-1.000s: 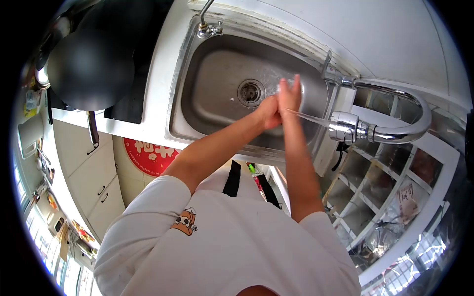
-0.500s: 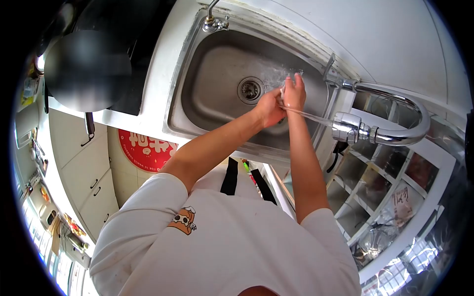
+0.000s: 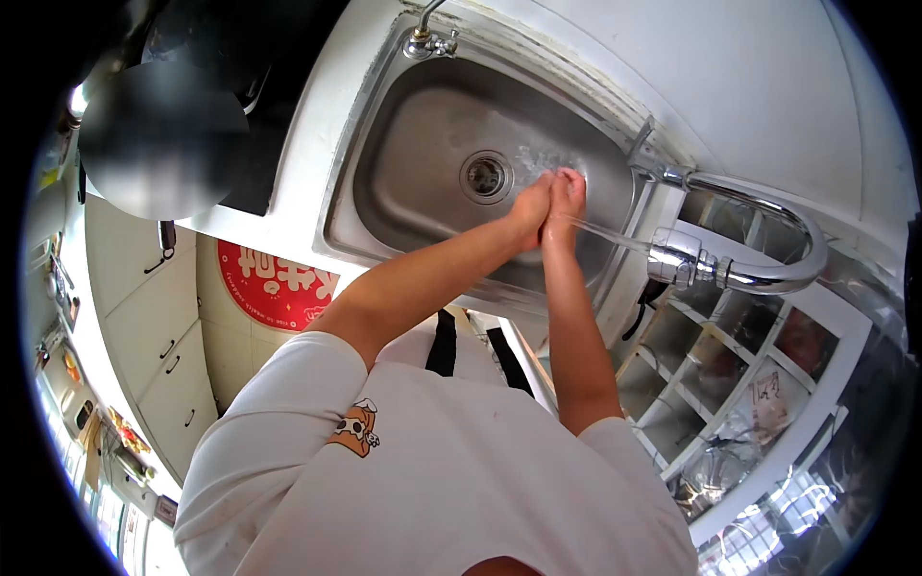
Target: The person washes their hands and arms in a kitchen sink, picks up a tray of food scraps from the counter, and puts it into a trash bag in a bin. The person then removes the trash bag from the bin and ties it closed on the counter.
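Observation:
Over the steel sink (image 3: 413, 182), my two hands are pressed together in the running water, right of the drain (image 3: 486, 177). My left hand (image 3: 530, 208) is closed against my right hand (image 3: 565, 209), its fingers partly hidden between the palms. The fingers of my right hand are curled in around the left. Water from the chrome faucet (image 3: 675, 257) runs onto the right wrist and splashes on the basin floor beyond. No object shows between the hands, though their inner sides are hidden.
A second small tap (image 3: 421, 43) stands at the sink's far left corner. On the left is a dark stove with a round pan (image 3: 165, 144), blurred in part. Right of the sink is a white divided rack (image 3: 706, 384). A red mat (image 3: 274, 288) lies on the floor.
My hands have come closer together, the right fingers folding from stretched out to curled. Both have shifted slightly down in view, and the water now meets the right wrist.

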`<state>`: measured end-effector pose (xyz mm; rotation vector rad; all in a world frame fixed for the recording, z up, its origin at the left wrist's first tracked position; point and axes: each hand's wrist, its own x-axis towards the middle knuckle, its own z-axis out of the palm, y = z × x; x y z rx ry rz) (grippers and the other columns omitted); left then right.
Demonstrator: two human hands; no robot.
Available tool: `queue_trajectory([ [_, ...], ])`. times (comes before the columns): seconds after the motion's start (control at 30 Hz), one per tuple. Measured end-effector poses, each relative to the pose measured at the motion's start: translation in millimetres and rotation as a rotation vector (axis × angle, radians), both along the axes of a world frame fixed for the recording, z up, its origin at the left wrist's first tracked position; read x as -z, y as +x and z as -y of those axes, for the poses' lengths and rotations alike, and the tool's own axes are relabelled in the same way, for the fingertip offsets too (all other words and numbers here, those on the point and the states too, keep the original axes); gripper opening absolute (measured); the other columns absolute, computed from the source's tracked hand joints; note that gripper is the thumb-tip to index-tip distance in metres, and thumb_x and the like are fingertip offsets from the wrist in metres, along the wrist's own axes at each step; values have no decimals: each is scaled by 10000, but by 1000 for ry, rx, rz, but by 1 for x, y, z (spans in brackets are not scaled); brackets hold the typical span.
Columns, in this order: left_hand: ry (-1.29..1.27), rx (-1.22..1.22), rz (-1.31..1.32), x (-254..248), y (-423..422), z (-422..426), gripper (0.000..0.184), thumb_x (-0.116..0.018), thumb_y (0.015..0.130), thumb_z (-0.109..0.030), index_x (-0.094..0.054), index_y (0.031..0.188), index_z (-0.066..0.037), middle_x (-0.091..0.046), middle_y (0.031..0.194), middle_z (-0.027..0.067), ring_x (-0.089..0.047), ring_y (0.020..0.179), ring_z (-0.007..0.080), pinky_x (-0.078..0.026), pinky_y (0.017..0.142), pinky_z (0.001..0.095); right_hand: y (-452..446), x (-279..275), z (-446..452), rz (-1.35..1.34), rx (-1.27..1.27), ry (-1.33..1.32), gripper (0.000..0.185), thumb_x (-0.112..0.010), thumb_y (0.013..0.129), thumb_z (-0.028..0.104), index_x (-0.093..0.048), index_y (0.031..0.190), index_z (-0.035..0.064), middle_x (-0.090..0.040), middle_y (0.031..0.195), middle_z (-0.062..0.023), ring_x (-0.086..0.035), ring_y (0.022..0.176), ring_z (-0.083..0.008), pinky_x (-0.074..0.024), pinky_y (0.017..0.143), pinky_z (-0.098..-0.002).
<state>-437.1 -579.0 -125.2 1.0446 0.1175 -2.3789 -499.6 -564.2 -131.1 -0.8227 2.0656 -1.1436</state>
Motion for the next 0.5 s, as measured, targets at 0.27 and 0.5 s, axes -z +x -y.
queue_trajectory([
  [0.27, -49, 137, 98, -13, 26, 5, 496, -379, 947, -487, -500, 1255, -117, -554, 1215, 95, -548, 1051, 230, -457, 871, 388, -1, 34, 6, 176, -23, 73, 249, -512, 930, 244, -543, 1055, 31, -611, 933, -116, -569, 874, -212, -447, 810, -322],
  [0.5, -271, 137, 514, 49, 129, 63, 522, -538, 893, -441, -485, 1286, -103, -488, 1304, 126, -493, 1154, 307, -436, 932, 452, 45, 15, 62, 354, -484, 169, 375, -501, 936, 380, -569, 1083, 42, -622, 1075, -139, -561, 1068, -234, -420, 900, -349],
])
